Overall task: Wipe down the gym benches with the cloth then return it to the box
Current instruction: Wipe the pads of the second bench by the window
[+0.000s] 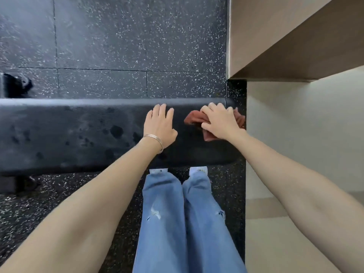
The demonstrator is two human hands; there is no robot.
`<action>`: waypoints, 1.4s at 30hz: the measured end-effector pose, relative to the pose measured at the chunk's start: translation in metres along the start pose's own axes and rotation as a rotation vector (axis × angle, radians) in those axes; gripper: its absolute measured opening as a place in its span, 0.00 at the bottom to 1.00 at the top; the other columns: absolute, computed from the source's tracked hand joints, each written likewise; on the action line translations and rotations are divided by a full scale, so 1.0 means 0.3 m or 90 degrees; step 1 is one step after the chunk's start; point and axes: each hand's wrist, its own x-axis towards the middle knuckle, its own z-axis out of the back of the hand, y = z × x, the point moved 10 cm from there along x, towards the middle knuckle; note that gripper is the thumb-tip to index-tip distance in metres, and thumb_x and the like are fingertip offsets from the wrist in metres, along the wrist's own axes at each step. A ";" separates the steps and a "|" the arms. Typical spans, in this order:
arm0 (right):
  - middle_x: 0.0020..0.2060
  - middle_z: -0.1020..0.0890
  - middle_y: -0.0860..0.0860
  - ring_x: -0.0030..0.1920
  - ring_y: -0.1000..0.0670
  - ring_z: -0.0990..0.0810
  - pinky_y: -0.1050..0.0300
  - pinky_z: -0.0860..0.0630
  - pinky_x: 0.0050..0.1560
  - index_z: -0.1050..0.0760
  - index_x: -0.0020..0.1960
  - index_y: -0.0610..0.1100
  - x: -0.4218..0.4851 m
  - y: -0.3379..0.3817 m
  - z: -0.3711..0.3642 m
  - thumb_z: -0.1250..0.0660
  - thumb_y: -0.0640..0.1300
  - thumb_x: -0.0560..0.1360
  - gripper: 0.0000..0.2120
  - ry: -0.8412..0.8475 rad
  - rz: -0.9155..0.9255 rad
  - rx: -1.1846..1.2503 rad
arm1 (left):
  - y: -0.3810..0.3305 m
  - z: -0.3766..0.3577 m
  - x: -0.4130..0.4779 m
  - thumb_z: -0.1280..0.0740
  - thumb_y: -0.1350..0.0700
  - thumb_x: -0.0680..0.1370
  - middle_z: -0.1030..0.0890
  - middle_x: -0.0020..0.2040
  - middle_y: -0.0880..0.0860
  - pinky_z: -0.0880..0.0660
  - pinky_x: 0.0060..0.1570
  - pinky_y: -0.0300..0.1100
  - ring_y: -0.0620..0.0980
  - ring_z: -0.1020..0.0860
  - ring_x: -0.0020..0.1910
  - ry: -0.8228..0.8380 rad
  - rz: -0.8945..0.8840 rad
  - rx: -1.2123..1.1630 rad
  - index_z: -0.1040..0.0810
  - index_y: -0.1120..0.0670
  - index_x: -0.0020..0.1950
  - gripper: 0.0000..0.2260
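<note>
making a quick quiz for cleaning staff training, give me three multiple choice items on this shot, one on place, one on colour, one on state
1. Where on the bench pad is the cloth?
A. at its right end
B. at its left end
C. on the floor beneath it

2. What colour is the cloth?
A. white
B. reddish brown
C. blue

3. What is the left hand doing?
A. holding a spray bottle
B. gripping the cloth
C. resting flat and empty on the pad

Answers:
1 A, the cloth lies near the pad's right end, by the wall.
2 B, the folds showing under the right hand are reddish brown.
3 C, its fingers are spread on the pad with nothing in them.
</note>
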 end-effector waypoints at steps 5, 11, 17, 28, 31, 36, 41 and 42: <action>0.59 0.28 0.46 0.59 0.40 0.31 0.42 0.33 0.52 0.31 0.63 0.51 0.184 -0.074 -0.058 0.40 0.60 0.75 0.20 -0.118 -0.094 0.008 | 0.044 -0.067 0.198 0.40 0.47 0.75 0.44 0.76 0.58 0.48 0.73 0.52 0.57 0.47 0.75 -0.063 -0.012 -0.016 0.45 0.55 0.76 0.32; 0.49 0.22 0.46 0.47 0.41 0.25 0.47 0.32 0.44 0.25 0.54 0.50 0.079 -0.009 -0.121 0.33 0.57 0.68 0.17 -0.285 -0.165 -0.002 | 0.011 -0.162 0.255 0.40 0.45 0.75 0.40 0.75 0.58 0.51 0.73 0.56 0.58 0.44 0.74 -0.060 -0.033 -0.015 0.44 0.57 0.75 0.32; 0.43 0.21 0.47 0.41 0.42 0.24 0.49 0.30 0.41 0.23 0.49 0.50 -0.235 0.135 -0.297 0.26 0.54 0.63 0.17 -0.275 -0.024 0.006 | 0.013 -0.137 0.266 0.41 0.48 0.75 0.38 0.74 0.58 0.48 0.73 0.56 0.59 0.42 0.73 -0.046 -0.044 -0.004 0.43 0.57 0.75 0.30; 0.47 0.22 0.46 0.47 0.43 0.25 0.50 0.33 0.44 0.24 0.51 0.48 0.161 -0.222 -0.045 0.35 0.56 0.68 0.16 -0.320 -0.185 0.058 | -0.010 -0.158 0.266 0.40 0.50 0.74 0.37 0.73 0.60 0.49 0.72 0.58 0.61 0.41 0.72 -0.071 -0.002 -0.018 0.41 0.60 0.73 0.30; 0.44 0.22 0.47 0.44 0.43 0.24 0.51 0.32 0.42 0.23 0.49 0.47 0.138 -0.242 -0.045 0.37 0.56 0.68 0.16 -0.362 -0.190 0.051 | -0.018 -0.158 0.262 0.40 0.49 0.74 0.38 0.73 0.61 0.49 0.72 0.59 0.63 0.42 0.72 -0.082 0.014 -0.020 0.40 0.60 0.73 0.30; 0.40 0.22 0.46 0.40 0.43 0.24 0.52 0.31 0.40 0.22 0.47 0.46 -0.193 -0.180 -0.232 0.31 0.55 0.66 0.16 -0.354 -0.144 0.094 | -0.082 -0.178 0.262 0.40 0.47 0.75 0.42 0.75 0.61 0.52 0.72 0.60 0.61 0.46 0.74 -0.079 0.014 -0.013 0.44 0.59 0.75 0.31; 0.41 0.22 0.47 0.40 0.43 0.24 0.52 0.31 0.40 0.22 0.48 0.47 -0.299 -0.191 -0.334 0.30 0.57 0.66 0.17 -0.323 -0.097 0.076 | -0.128 -0.178 0.310 0.41 0.46 0.76 0.37 0.73 0.61 0.50 0.72 0.61 0.61 0.42 0.72 -0.089 -0.022 0.010 0.43 0.59 0.74 0.31; 0.40 0.22 0.47 0.40 0.44 0.24 0.53 0.31 0.40 0.22 0.47 0.47 -0.260 -0.206 -0.308 0.31 0.58 0.66 0.17 -0.327 -0.103 0.073 | -0.138 -0.177 0.321 0.42 0.46 0.76 0.36 0.72 0.61 0.50 0.72 0.61 0.61 0.41 0.72 -0.089 -0.029 0.013 0.42 0.59 0.74 0.30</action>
